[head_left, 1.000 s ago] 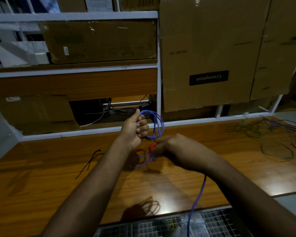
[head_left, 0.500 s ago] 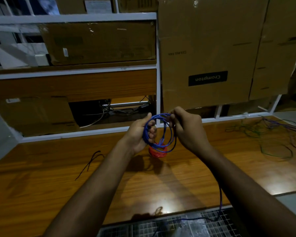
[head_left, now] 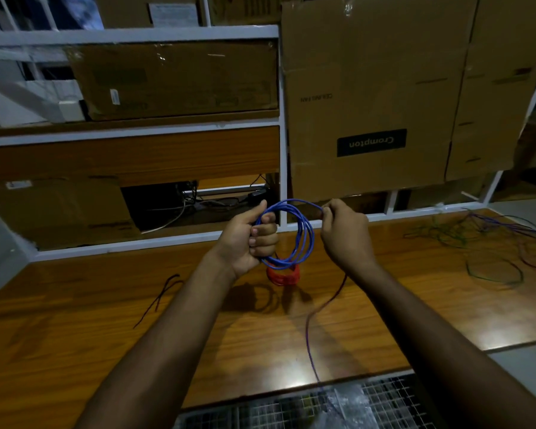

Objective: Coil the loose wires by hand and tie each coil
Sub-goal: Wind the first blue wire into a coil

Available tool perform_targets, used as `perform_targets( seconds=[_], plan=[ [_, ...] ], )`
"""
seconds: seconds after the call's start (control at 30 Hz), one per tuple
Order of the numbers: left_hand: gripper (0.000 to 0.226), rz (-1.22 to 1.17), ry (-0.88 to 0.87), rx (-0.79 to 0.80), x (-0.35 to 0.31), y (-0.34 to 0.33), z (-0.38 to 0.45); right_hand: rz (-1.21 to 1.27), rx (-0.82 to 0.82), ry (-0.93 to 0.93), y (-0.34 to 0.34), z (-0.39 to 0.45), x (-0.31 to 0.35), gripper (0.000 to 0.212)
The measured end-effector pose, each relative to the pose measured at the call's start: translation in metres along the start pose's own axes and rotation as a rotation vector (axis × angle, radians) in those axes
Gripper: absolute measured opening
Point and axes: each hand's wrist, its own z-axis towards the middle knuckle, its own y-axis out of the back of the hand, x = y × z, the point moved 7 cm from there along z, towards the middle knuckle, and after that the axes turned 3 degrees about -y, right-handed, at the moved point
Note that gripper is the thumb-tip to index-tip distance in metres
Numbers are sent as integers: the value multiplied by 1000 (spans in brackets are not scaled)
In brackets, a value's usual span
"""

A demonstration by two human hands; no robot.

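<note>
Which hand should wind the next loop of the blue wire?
The right hand. It already pinches the wire at the top of the blue coil, and the loose tail hangs below it. The left hand is busy gripping the coil's loops.

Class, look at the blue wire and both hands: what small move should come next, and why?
Probably lay another loop: the left hand grips the blue coil, the right hand pinches its top strand, and a loose tail hangs toward the table edge.
</note>
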Motion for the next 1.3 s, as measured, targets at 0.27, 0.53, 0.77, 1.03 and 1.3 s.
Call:
perform_targets(
  seconds=[0.27,0.53,0.77,1.03,1.3],
  plan=[
    [38,14,-26,-24,-4,-2,-3,188,89,17,1,-3,2,30],
    [38,75,-1,39,-1,-8,-3,186,336,171,-28,-22,15,28],
    [40,-30,-77,6,-13,-8,-3,411,429,55,-31,-22,0,36],
    [41,-88,-236,-97,-50,12,1,-22,561,8,-51,-64,-40,50],
    [40,4,-179,-136,-27,14,11,-503,581,289,-48,-98,6,16]
  ],
)
